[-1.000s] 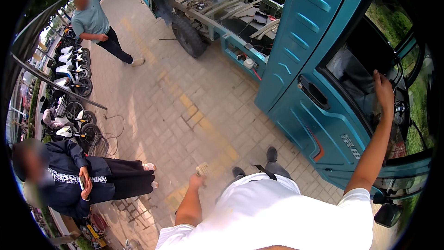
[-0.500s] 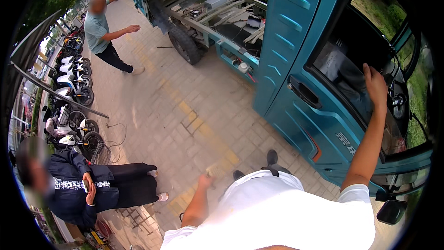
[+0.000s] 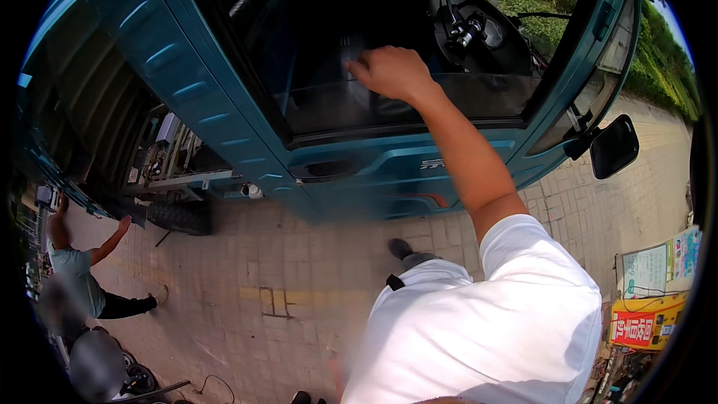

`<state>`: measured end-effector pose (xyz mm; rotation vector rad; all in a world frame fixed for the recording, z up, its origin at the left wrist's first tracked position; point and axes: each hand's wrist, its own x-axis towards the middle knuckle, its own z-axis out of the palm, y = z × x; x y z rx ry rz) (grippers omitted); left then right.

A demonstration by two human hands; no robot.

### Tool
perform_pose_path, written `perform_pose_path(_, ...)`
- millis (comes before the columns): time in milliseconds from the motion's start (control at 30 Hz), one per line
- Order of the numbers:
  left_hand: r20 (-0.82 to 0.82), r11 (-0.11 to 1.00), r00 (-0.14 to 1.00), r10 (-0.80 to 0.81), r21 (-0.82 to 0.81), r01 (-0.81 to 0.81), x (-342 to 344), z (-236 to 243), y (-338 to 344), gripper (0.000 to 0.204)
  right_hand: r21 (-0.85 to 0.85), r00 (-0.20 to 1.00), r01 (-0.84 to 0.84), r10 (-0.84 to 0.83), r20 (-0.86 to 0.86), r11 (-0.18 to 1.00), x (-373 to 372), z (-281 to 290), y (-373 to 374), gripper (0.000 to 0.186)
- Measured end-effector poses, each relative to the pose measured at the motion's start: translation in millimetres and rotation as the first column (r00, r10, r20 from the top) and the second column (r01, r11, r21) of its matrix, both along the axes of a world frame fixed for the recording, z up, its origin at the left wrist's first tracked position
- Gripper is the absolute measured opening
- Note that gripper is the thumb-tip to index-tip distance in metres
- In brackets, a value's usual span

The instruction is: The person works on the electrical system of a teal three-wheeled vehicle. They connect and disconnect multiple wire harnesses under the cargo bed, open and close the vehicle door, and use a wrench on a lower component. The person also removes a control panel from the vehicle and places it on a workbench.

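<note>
My right arm stretches up to the window opening of a teal three-wheeled cargo vehicle's cab door (image 3: 359, 179). My right hand (image 3: 389, 73) is just above the partly lowered window glass (image 3: 479, 93), at the dark cab interior. Its thumb points left and its fingers bend down out of sight, so I cannot tell whether it holds anything. Below the window is the black door handle (image 3: 327, 170). A blurred sliver of my left hand (image 3: 334, 366) shows low beside my white shirt (image 3: 479, 322); its fingers are smeared by motion.
Handlebars (image 3: 467, 30) stand inside the cab, and a black side mirror (image 3: 615, 147) juts out at right. A person in a light green shirt (image 3: 77, 275) stands at left near the raised cargo bed (image 3: 82, 90) and the rear wheel (image 3: 179, 217). Signboards (image 3: 651, 277) stand at far right on the paving.
My view has turned right toward the cab, so the door now fills the upper middle. My right hand has left the window's front part. The person in dark clothes is mostly out of view.
</note>
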<state>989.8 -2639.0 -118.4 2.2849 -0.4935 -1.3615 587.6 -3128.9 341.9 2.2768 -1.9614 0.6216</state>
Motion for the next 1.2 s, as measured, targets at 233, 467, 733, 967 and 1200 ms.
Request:
perform_pose_path(233, -0.044, 0.997, 0.999, 0.015, -0.071, -0.018, -6.0, -13.0, -24.0, 0.035, -0.008, 1.0, -0.01, 0.01, -0.005, 1.0, -14.8, 1.9, 2.3, 0.047)
perform_pose_path(467, 0.01, 0.989, 0.998, 0.054, -0.14, -0.053, 1.1, -42.5, -18.1, 0.034, -0.071, 0.997, -0.061, 0.064, 0.035, 0.996, 7.5, -2.5, -7.0, 0.043)
perform_pose_path(733, 0.144, 0.985, 0.975, 0.171, -0.026, -0.169, -24.7, -16.3, -12.8, 0.043, -0.062, 0.997, -0.037, 0.041, 0.066, 0.997, 15.2, 0.1, 1.8, 0.046)
perform_pose_path(967, 0.102, 0.984, 0.987, 0.123, 0.113, -0.135, -36.6, -50.0, 10.9, 0.034, -0.069, 0.997, -0.055, 0.059, 0.057, 0.996, 11.8, 2.2, 0.4, 0.046)
perform_pose_path(1200, 0.107, 0.99, 0.986, 0.131, 0.033, -0.135, -34.8, -45.9, 15.1, 0.049, -0.086, 0.998, -0.042, 0.046, 0.036, 0.995, 5.3, -1.0, -4.0, 0.046)
